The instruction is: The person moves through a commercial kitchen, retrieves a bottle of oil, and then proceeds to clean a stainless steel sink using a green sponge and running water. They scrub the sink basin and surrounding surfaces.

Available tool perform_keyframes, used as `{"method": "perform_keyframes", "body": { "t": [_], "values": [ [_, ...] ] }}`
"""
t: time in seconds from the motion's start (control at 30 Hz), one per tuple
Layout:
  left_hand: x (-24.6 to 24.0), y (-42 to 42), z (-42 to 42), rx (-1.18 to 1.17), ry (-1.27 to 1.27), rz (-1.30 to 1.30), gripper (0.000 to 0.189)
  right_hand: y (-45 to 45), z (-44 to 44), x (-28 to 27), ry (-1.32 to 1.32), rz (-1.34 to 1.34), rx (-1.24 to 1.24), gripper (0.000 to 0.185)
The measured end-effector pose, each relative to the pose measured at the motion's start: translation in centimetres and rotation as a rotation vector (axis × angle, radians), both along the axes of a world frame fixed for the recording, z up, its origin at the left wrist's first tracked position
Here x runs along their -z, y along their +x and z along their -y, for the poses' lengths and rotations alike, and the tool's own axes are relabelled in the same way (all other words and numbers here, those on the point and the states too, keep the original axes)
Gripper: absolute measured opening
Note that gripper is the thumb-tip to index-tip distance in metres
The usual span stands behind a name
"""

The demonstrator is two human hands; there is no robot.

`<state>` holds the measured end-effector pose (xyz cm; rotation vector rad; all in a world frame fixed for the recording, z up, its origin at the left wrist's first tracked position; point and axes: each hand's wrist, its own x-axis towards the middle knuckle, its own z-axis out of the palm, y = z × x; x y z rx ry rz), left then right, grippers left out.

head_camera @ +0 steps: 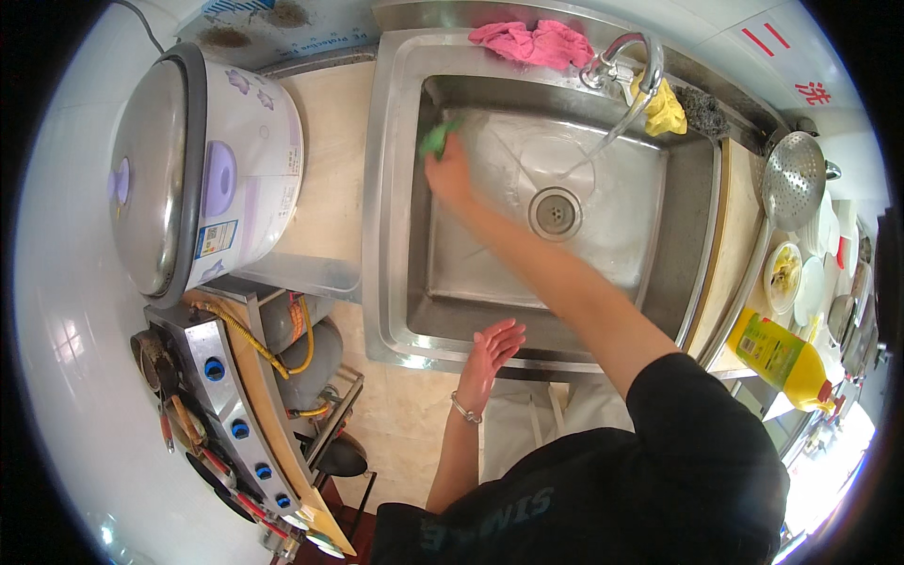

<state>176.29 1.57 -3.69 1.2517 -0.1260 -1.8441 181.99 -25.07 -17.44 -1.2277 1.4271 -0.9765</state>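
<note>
My right hand [449, 171] grips a green scouring pad [439, 137] at the left wall of a stainless steel sink [480, 265]; both look blurred. My left hand [497, 342] hovers over the sink's front rim, palm up, fingers apart, with nothing in it. A bracelet circles that wrist. Water runs in a stream [600, 147] from the curved faucet [653, 53] onto the wet basin floor, behind the round drain strainer [556, 214].
A pink cloth [533, 44], a yellow cloth [659, 106] and a dark scrubber [700, 111] lie along the back ledge. Rightward are a long-handled skimmer [794, 180], a bowl [782, 278] and a yellow jug [780, 361]. Leftward stand a large rice cooker [244, 155] and a gas stove [212, 395].
</note>
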Motion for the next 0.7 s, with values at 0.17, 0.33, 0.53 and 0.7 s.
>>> {"method": "perform_keyframes", "body": {
  "t": [0.17,0.33,0.53,0.7],
  "values": [
    [-0.4,0.2,-0.9,0.026,0.001,0.020,0.068,-2.7,-12.5,-0.6,0.162,-0.028,-0.314,0.052],
    [-0.3,1.5,-2.1,0.066,0.059,0.112,0.059,-5.3,-19.7,1.7,0.206,-0.125,-0.787,0.053],
    [-0.9,2.7,-1.0,-0.032,0.087,0.332,0.049,-10.8,-11.7,5.7,-0.543,-0.617,-1.012,0.038],
    [-0.4,1.2,1.7,0.027,0.009,0.316,0.050,-16.9,4.2,7.5,-0.548,-0.787,-0.566,0.034]
  ]
}}
